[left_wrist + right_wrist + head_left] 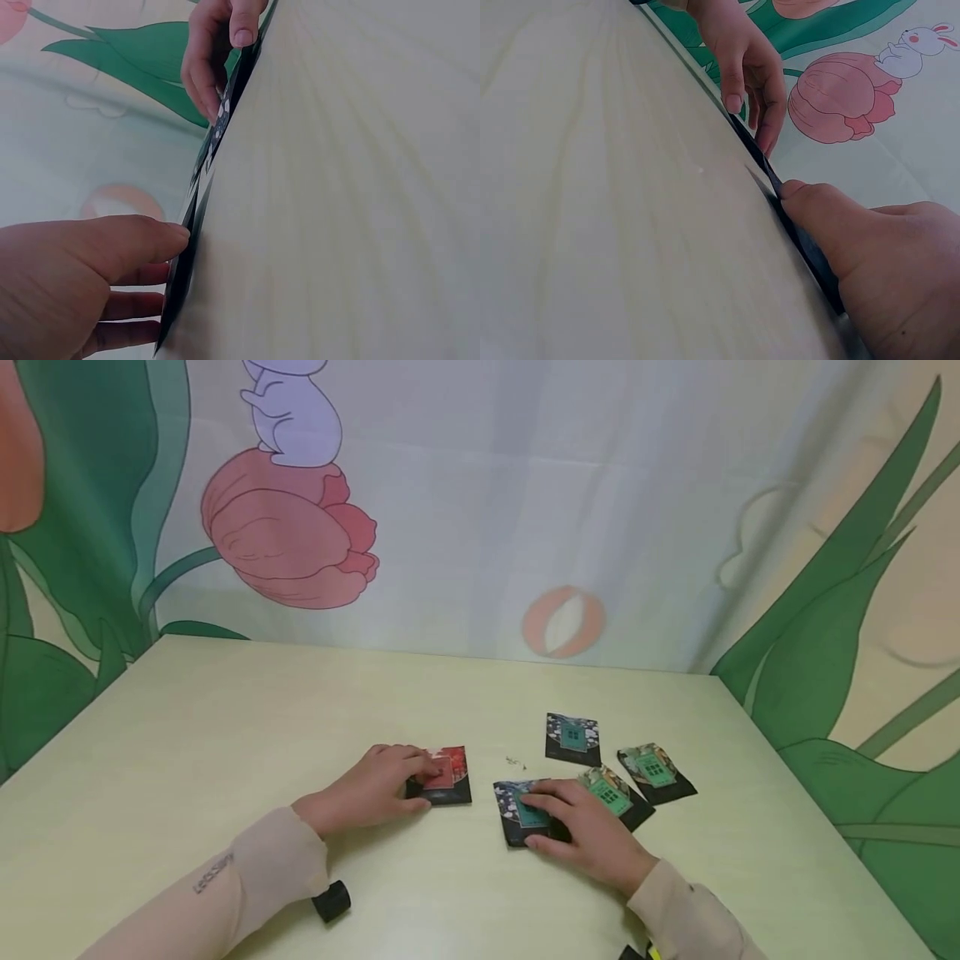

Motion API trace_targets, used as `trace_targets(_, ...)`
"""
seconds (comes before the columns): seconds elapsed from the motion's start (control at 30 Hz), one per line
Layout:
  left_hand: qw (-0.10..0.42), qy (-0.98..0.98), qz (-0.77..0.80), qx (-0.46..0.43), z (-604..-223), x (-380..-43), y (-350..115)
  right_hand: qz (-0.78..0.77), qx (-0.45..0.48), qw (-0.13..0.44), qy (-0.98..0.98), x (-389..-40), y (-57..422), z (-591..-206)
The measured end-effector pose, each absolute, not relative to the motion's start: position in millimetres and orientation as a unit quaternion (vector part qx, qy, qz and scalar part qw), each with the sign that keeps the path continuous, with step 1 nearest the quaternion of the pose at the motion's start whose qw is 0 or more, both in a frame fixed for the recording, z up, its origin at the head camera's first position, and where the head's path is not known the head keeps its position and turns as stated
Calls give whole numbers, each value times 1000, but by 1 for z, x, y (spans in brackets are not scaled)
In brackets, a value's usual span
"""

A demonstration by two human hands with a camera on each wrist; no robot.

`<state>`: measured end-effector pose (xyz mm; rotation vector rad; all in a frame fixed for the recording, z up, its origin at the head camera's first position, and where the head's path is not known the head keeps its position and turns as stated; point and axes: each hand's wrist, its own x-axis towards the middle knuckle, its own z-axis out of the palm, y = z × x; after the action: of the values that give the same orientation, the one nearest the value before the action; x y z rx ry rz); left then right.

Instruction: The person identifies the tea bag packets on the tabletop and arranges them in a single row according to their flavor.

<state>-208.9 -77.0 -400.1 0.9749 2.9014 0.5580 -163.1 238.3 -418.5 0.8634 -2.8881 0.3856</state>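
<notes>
Under the left hand [378,787], a red packet [453,773].
Right of it, a blue packet [527,817] lies under the right hand [592,833]; fingers look relaxed.

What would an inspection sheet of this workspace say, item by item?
Surface: pale tabletop.
Job's things: red packet, near blue packet, far blue packet, left green packet, right green packet.
Clutter: small specks, nature unclear; black object by the left sleeve, second black object by the right sleeve.
Grips: left-hand grip touches the red packet; right-hand grip touches the near blue packet.
Cables: nothing seen.
Surroundings: flower-printed backdrop.
</notes>
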Motion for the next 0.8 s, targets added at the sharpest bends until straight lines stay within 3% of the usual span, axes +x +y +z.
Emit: trace_targets(0.8, 14, 925, 179, 335, -397, -190, -116, 145, 297, 81, -940, -163, 239, -422)
